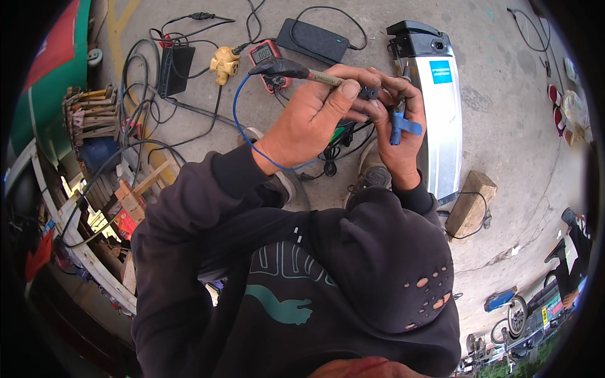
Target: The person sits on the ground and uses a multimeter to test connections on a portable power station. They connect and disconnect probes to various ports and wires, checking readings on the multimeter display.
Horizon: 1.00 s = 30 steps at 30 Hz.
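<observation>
My left hand is closed round a pen-like tool with a pale brown handle and a black end. A blue wire runs from that end down past my left wrist; it looks like a soldering iron, but its tip is hidden. Close by, my right hand is closed, a small black connector pinched among the fingertips where both hands meet. Against the right palm lies a slim piece wrapped in blue tape. A silver battery case with a black end stands just right of my hands.
Beyond my hands lie a red multimeter, a black power adapter and a yellow socket block. Another black box sits among tangled cables. A wooden block touches the case's near end. Scrap wood is piled at left.
</observation>
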Tool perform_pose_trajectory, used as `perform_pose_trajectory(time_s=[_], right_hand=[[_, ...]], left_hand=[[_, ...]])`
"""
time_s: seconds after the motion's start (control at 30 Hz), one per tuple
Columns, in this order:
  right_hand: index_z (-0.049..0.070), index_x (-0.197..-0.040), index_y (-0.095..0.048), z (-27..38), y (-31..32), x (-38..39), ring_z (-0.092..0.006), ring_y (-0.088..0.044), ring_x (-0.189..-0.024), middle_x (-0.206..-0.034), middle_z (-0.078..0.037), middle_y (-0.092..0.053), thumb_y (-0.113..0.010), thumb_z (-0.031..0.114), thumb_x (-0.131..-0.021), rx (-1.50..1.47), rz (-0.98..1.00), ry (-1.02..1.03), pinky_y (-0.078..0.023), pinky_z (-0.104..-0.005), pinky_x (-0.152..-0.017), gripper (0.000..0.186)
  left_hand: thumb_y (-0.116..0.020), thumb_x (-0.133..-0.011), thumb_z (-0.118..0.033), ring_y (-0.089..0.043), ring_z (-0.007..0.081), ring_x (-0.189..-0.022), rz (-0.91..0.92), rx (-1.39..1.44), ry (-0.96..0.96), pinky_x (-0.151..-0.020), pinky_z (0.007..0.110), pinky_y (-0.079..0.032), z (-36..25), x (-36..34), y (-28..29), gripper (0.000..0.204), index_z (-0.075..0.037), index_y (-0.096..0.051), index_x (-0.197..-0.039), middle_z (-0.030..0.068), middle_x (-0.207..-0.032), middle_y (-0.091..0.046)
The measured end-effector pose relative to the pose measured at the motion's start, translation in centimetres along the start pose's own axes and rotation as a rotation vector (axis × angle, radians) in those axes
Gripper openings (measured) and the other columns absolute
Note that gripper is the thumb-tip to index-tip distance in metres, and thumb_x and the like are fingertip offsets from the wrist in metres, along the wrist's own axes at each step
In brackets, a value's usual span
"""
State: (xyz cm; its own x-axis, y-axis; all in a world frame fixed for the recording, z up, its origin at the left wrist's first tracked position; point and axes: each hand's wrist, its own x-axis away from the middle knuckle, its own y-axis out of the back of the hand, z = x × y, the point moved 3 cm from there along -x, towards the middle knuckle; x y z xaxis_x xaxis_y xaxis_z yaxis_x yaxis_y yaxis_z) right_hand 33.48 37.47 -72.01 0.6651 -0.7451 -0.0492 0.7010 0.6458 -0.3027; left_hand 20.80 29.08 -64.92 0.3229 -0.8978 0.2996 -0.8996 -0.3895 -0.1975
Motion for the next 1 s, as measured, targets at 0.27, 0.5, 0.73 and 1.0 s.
perform_pose_trajectory(time_s=[0.27, 0.5, 0.73, 1.0], right_hand=[[-0.001, -0.132, -0.046, 0.1, 0.1, -0.3, -0.0284, -0.062, -0.123, -0.138, -0.022, -0.056, -0.067, 0.001, -0.095, 0.047, -0.039, 0.004, -0.054, -0.0362, -0.1, 0.043], [-0.002, -0.134, -0.044, -0.4, 0.6, -0.3, -0.03, -0.061, -0.125, -0.139, -0.023, -0.056, -0.066, 0.001, -0.095, -0.042, -0.031, -0.048, -0.054, -0.0361, -0.099, 0.045], [-0.001, -0.142, -0.037, -1.8, 0.7, 0.1, -0.0299, -0.051, -0.136, -0.146, -0.025, -0.048, -0.053, 0.003, -0.103, 0.058, -0.074, -0.112, -0.057, -0.0354, -0.096, 0.043], [-0.005, -0.15, -0.031, 1.5, 2.9, 0.2, -0.0271, -0.065, -0.113, -0.128, -0.022, -0.064, -0.044, 0.035, -0.109, 0.307, -0.113, -0.058, -0.052, -0.0385, -0.096, 0.059]], left_hand=[[-0.042, -0.11, -0.035, -0.069, 0.02, -0.108, 0.035, -0.231, 0.0, -0.088, 0.03, -0.057, -0.6, -0.6, 0.7, 0.042, -0.001, -0.054, -0.133, 0.0138, -0.132, -0.062], [-0.042, -0.109, -0.042, -0.068, 0.0194, -0.106, -0.001, 0.012, 0.009, -0.091, 0.031, -0.056, 1.1, -0.2, 0.2, 0.049, -0.002, -0.052, -0.136, 0.0114, -0.129, -0.062], [-0.043, -0.11, -0.033, -0.067, 0.0175, -0.107, 0.036, -0.134, -0.03, -0.093, 0.032, -0.055, 1.9, -1.4, 0.0, 0.042, -0.001, -0.055, -0.134, 0.0113, -0.125, -0.063], [-0.043, -0.11, -0.032, -0.068, 0.02, -0.109, 0.021, -0.07, 0.019, -0.096, 0.034, -0.055, 3.6, -2.8, -0.1, 0.042, -0.001, -0.055, -0.136, 0.0109, -0.125, -0.064]])
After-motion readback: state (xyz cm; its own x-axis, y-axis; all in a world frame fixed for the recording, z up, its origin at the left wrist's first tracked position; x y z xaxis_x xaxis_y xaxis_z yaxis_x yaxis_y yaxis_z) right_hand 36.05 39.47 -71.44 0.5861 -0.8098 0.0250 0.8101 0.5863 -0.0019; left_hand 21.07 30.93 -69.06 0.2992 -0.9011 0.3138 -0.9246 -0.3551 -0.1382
